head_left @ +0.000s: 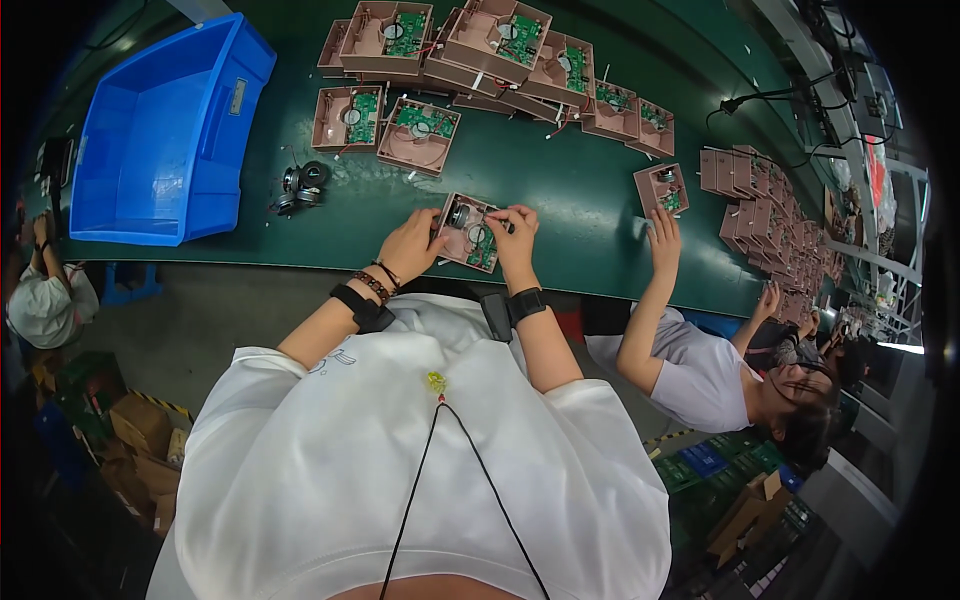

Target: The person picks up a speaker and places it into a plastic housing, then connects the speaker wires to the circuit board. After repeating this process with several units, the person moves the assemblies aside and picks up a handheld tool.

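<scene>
- I see my left hand (410, 245) clamped on the left edge of a brown housing (468, 232) with a green circuit board (483, 250) inside; it lies tilted on the green table (560, 190), just below the middle of the frame.
- My right hand (517, 240) grips the housing's right edge, fingertips pinched at its upper right corner on something too small for me to make out.
- So the housing sits between the two hands, touching both, close to the table's near edge.
- To do this well, I judge the left hand should pin the housing flat, so the right-hand fingers can work at that corner without the part turning.
- I would keep the fingers off the board and the thin wires, which look easy to snag.
- Above, in the upper middle of the frame, more open housings (415, 130) lie in a loose heap, well apart from my hands.
- A small dark speaker part (302, 185) sits to the left of them, near a blue bin (150, 140) in the upper left.
- At the right, a co-worker's hand (663, 232) rests just below another housing (662, 187); a stack of brown housings (770, 210) runs beyond.
</scene>
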Tool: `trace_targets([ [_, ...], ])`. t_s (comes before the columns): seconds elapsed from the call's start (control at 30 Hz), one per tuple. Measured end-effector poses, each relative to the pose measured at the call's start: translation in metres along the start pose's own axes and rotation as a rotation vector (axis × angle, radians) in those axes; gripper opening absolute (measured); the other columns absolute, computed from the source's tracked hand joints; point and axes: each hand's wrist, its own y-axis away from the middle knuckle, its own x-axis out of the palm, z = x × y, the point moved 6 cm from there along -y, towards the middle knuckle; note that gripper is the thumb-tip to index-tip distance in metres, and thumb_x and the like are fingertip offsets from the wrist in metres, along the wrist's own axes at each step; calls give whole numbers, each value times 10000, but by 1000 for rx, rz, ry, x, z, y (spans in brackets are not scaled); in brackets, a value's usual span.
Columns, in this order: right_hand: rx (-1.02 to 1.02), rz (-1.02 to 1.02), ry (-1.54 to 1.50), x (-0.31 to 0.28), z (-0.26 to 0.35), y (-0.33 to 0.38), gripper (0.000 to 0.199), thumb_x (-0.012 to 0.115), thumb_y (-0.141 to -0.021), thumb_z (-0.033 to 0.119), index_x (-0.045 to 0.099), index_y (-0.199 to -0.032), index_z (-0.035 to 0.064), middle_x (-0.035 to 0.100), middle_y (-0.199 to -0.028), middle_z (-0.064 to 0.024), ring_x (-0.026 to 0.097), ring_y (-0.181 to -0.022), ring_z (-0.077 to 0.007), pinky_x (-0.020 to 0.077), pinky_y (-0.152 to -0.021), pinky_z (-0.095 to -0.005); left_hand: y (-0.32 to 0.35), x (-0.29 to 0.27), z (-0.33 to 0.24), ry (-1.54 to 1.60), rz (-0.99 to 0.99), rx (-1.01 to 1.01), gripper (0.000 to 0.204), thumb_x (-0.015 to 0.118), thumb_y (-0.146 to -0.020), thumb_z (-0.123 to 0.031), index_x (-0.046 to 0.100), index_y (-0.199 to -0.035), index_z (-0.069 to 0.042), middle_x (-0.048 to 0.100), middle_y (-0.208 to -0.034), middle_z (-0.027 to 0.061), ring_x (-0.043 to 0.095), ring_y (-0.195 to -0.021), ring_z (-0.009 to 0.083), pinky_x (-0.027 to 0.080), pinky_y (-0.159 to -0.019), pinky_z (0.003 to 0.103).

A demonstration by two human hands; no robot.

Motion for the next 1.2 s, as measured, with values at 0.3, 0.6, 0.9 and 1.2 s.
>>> trace_targets([
  [0.3,-58,-43,-4,2,0,4,108,700,-685,102,623,-759,87,457,-951,-104,415,-933,-292,344,-825,-376,0,1,2,-32,29,-4,397,591,-823,-249,438,-1127,-46,565,-942,108,580,-698,270,467,-603,359],
  [0.6,-193,-17,354,-3,45,1,131,671,-657,72,566,-730,97,447,-977,-109,416,-949,-300,322,-814,-397,3,-2,0,-52,68,-6,372,589,-819,-256,456,-1096,-46,558,-964,114,585,-725,289,474,-611,376],
  [0.9,-140,61,406,-4,36,-7,140,676,-665,80,578,-745,139,455,-1000,-50,427,-964,-276,308,-803,-419,1,-2,-2,-30,137,-46,341,586,-807,-269,468,-1043,-53,542,-975,120,578,-811,339,482,-638,410],
  [1.2,-143,54,173,-6,23,1,126,682,-681,82,598,-765,123,497,-959,-53,458,-921,-282,376,-760,-390,-20,-5,-6,-91,158,-68,317,609,-784,-228,486,-1020,-56,547,-943,112,581,-801,332,479,-663,407],
])
